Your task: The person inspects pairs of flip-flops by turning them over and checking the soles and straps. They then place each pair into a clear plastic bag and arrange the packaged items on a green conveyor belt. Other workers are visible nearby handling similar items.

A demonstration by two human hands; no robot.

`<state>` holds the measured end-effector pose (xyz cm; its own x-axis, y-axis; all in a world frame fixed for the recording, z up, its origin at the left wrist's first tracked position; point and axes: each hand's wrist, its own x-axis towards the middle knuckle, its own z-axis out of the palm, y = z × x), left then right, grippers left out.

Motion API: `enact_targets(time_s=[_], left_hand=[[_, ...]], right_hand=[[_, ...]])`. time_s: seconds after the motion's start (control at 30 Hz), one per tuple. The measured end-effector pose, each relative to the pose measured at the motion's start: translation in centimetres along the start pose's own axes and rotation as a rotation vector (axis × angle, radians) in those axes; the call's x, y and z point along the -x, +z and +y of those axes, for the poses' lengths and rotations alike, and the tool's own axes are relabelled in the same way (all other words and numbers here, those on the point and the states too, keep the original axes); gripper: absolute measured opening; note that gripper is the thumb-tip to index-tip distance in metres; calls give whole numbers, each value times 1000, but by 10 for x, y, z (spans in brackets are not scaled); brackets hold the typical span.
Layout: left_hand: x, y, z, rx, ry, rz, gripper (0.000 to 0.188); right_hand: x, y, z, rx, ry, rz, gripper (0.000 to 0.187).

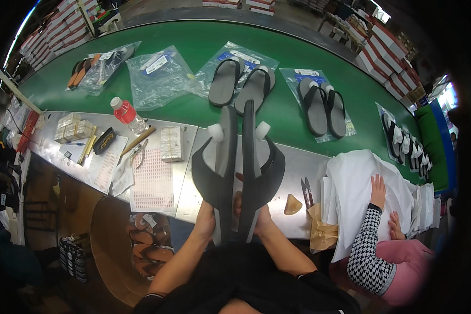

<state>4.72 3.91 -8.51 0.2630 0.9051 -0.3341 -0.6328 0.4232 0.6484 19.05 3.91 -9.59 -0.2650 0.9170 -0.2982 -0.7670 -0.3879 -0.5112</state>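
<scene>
Both of my hands hold a pair of grey flip-flops upright before me, soles facing each other with a narrow gap between. My left hand is closed round the lower end of the left flip-flop. The lower end of the right flip-flop is in my right hand, also closed. Each has a wide black strap and a white wrap at the toe post. Beyond them on the green belt, another grey pair lies on a clear plastic bag. Some fingers are hidden behind the soles.
Thread snips and a tan lump lie to the right. Beside them, a co-worker's hand rests on white sheets. A red-capped bottle and label sheet are left. Brown sandals fill a bin below.
</scene>
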Motion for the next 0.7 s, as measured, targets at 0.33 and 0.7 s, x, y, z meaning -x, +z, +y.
enact_targets(time_s=[0.33, 0.7], left_hand=[[10, 3, 6, -139, 135, -248, 40], [-5, -65, -2, -196, 216, -376, 42]], right_hand=[[10, -6, 1, 102, -44, -247, 67], [8, -38, -34, 259, -12, 67, 54]])
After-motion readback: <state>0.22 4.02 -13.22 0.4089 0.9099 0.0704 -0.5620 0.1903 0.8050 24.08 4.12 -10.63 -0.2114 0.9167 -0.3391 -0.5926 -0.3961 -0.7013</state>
